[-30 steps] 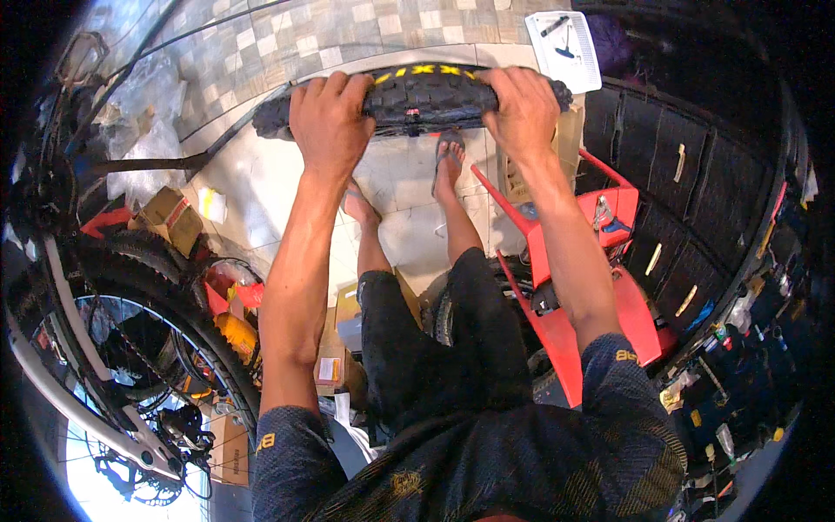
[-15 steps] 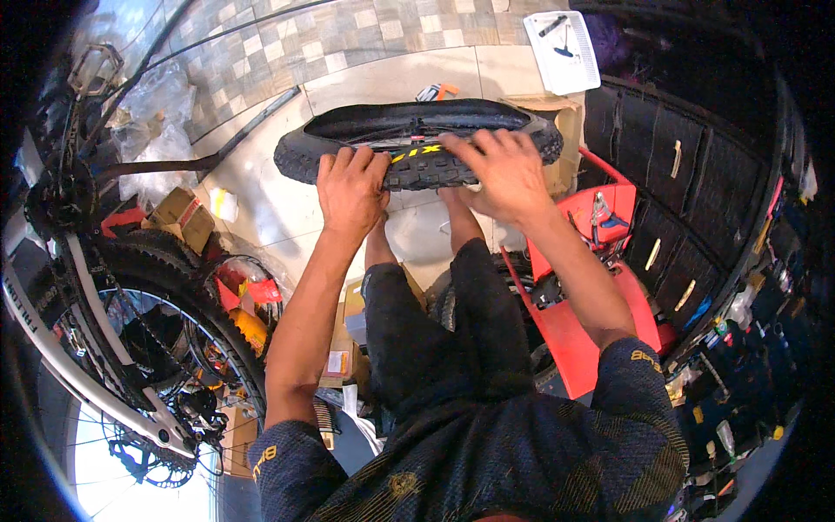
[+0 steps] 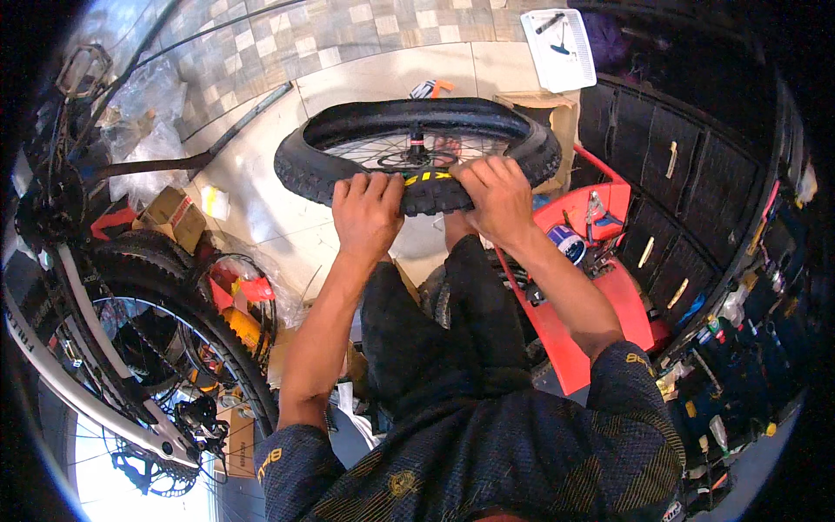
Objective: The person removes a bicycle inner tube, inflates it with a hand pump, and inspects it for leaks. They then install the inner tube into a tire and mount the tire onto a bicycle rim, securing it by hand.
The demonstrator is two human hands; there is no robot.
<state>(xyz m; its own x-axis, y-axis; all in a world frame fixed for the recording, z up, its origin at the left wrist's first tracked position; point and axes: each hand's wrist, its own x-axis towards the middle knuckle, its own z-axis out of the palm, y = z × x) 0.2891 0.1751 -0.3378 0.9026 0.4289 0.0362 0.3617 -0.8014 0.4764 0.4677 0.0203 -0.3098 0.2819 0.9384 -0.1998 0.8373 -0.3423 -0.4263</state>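
A bicycle wheel with a black knobby tire (image 3: 315, 178) is in front of me, tilted so its spokes and hub (image 3: 417, 143) show through the ring. Along the far side the tire's edge gapes, showing its dark inside. My left hand (image 3: 370, 209) grips the near side of the tire, fingers curled over the top. Just right of the yellow lettering, my right hand (image 3: 496, 196) grips the same stretch, its thumb toward the left hand. The undersides of both hands' grip are hidden.
A white and grey bicycle frame (image 3: 91, 378) with its rear wheel stands at my left. A red tool stand (image 3: 600, 322) sits at my right, near dark drawers (image 3: 648, 174). On the floor are a white tray (image 3: 561, 52), a cardboard box (image 3: 171, 217) and plastic bags (image 3: 148, 143).
The near side of the wheel has come down toward me and the wheel has tilted, opening the view of spokes and hub. Both hands moved with it, still gripping the tire.
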